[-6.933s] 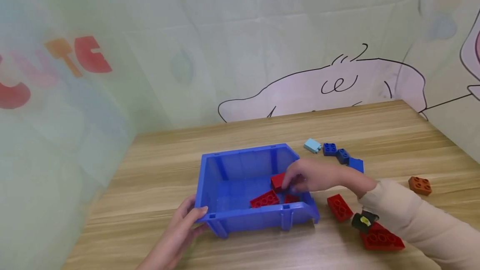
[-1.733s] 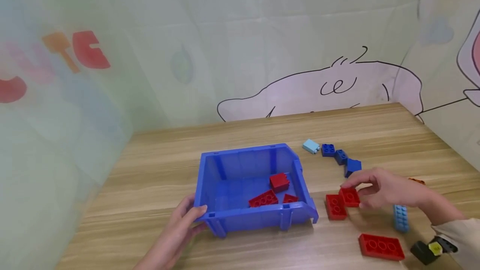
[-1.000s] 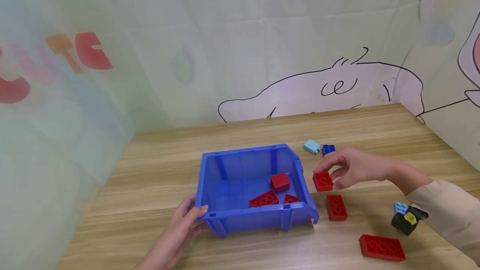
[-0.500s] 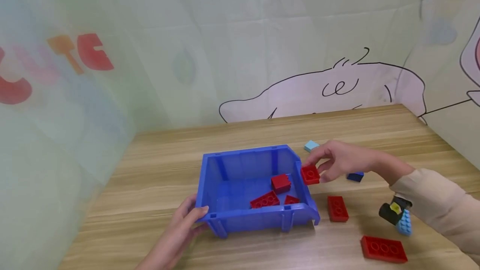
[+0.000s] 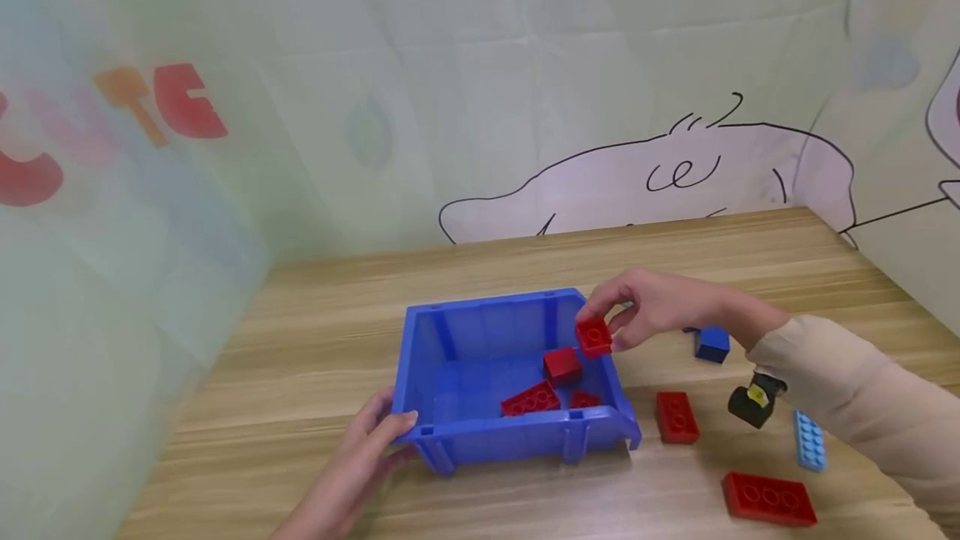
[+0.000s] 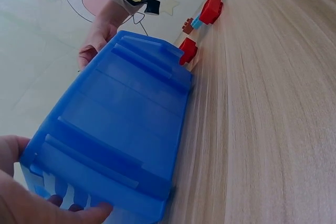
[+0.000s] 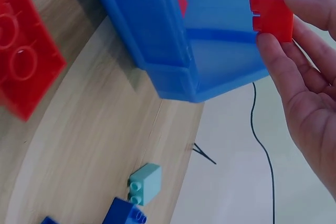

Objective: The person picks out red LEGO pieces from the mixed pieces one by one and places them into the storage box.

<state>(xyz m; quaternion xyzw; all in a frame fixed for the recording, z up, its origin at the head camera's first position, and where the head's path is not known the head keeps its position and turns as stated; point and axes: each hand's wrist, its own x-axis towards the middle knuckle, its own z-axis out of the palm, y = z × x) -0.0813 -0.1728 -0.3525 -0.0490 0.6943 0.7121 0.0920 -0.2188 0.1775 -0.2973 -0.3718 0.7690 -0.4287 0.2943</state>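
My right hand pinches a red toy brick between thumb and fingers, over the right end of a blue plastic bin. In the right wrist view this brick shows its studs to the left. My left hand grips the bin's left end, thumb on the rim and fingers underneath. Inside the bin lie a red brick, a long red brick and a third red brick, partly hidden by the front wall.
Right of the bin are a red brick, a longer red brick, a light blue brick and a blue brick. A pale blue brick stands further back. A printed cloth hangs behind the wooden table.
My right hand placed one red brick in the bin earlier, picked up another from the table, and carried it leftward over the bin's right end. My left hand stays on the bin.
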